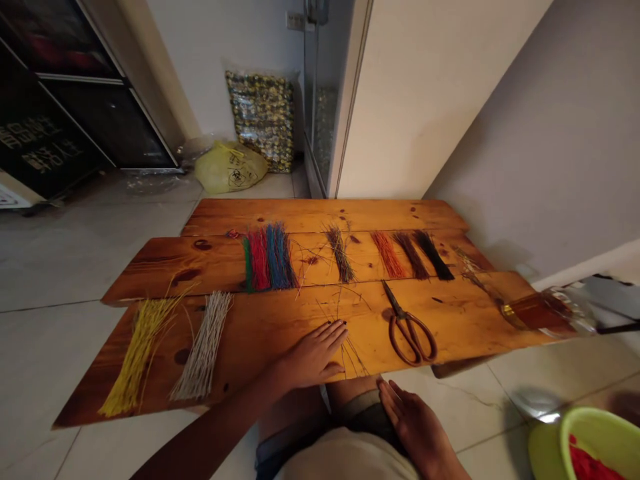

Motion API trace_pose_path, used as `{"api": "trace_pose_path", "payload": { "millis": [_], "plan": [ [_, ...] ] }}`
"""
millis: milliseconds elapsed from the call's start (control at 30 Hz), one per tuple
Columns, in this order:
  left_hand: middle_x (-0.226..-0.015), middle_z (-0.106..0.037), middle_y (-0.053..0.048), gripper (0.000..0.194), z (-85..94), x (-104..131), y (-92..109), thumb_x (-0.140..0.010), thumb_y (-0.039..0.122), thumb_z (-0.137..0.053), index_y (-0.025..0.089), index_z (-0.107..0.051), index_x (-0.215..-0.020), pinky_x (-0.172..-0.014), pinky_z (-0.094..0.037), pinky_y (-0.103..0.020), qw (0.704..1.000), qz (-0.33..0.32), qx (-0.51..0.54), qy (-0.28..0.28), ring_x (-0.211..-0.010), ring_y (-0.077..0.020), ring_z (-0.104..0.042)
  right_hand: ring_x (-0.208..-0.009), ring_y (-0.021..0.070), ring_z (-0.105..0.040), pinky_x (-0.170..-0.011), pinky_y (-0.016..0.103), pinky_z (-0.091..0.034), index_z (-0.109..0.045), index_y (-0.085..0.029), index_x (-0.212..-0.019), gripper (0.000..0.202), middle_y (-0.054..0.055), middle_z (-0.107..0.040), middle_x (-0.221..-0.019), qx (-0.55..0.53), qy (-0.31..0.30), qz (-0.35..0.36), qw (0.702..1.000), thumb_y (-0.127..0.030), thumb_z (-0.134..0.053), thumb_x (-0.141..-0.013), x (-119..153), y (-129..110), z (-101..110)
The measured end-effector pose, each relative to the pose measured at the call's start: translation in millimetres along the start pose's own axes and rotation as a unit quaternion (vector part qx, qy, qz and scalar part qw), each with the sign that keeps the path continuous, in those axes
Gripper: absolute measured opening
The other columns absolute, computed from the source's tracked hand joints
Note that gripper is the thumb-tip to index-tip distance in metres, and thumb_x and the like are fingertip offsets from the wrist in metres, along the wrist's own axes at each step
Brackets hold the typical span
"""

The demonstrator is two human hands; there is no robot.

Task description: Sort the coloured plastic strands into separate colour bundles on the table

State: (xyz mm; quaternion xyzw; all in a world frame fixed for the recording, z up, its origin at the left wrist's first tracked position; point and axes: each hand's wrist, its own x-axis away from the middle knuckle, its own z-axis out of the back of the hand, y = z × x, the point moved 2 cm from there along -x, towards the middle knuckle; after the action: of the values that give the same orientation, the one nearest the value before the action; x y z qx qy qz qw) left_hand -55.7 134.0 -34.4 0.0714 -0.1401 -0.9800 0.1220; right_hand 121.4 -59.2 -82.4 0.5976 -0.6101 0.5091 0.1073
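Note:
My left hand (317, 350) lies palm down on the wooden table (270, 327), fingers stretched out over a few loose thin strands (353, 357) near the front edge. Off the table, beside my thigh, my right hand (413, 420) is held with its fingers extended and nothing visible in it. Scissors with brown handles (410, 330) lie right of my left hand. At left are a yellow bundle (143, 353) and a white bundle (203, 347) of strands. Behind lie green, red and blue bundles (270, 257), a mixed dark bundle (341, 253), and orange, brown and black ones (413, 255).
A bottle of amber liquid (545, 312) lies on its side at the table's right end. A green basin (595, 433) with red material stands on the floor at lower right. A yellow bag (230, 167) and a patterned pack (263, 120) are behind the table.

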Motion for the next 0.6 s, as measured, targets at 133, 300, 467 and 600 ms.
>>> {"api": "trace_pose_path", "payload": {
  "millis": [133, 300, 467, 600],
  "plan": [
    [-0.149, -0.019, -0.007, 0.051, 1.3, -5.9, -11.9, -0.093, 0.032, -0.028, 0.015, -0.019, -0.141, -0.111, -0.011, -0.036, 0.999, 0.041, -0.027, 0.025, -0.137, -0.0179, -0.009, -0.106, 0.0192, -0.059, -0.093, 0.033, -0.047, -0.062, -0.01, -0.092, 0.03, 0.014, -0.068, -0.1, -0.069, 0.015, -0.043, 0.997, -0.01, -0.034, -0.083, -8.3, 1.5, -11.6],
    [-0.147, -0.025, -0.008, 0.05, -8.9, -11.9, -19.3, -0.093, 0.033, -0.027, 0.014, -0.022, -0.14, -0.111, -0.015, -0.034, 0.997, 0.05, -0.043, 0.029, -0.136, -0.0166, -0.015, -0.114, 0.0237, -0.052, -0.092, 0.036, -0.047, -0.057, -0.005, -0.103, 0.029, 0.017, -0.065, -0.106, -0.142, 0.019, -0.098, 0.985, -0.013, -0.034, -0.087, 3.5, 4.7, -19.5],
    [-0.147, -0.024, -0.008, 0.05, -15.1, -12.8, -0.2, -0.093, 0.031, -0.026, 0.014, -0.023, -0.14, -0.111, -0.015, -0.034, 0.999, 0.03, -0.026, 0.012, -0.137, -0.0169, -0.012, -0.117, 0.0246, -0.049, -0.093, 0.037, -0.046, -0.057, -0.006, -0.108, 0.028, 0.016, -0.06, -0.117, -0.134, -0.012, -0.105, 0.985, -0.016, -0.042, -0.086, 30.6, 8.3, -11.1],
    [-0.148, -0.022, -0.008, 0.051, -2.9, -7.2, 10.8, -0.091, 0.026, -0.029, 0.014, -0.02, -0.14, -0.111, -0.015, -0.034, 1.0, -0.003, 0.001, -0.009, -0.137, -0.0166, -0.011, -0.114, 0.0215, -0.053, -0.091, 0.032, -0.046, -0.061, -0.009, -0.103, 0.028, 0.015, -0.061, -0.116, -0.105, -0.009, -0.102, 0.989, -0.02, -0.045, -0.083, 35.5, 7.8, -17.3]
  ]
}}
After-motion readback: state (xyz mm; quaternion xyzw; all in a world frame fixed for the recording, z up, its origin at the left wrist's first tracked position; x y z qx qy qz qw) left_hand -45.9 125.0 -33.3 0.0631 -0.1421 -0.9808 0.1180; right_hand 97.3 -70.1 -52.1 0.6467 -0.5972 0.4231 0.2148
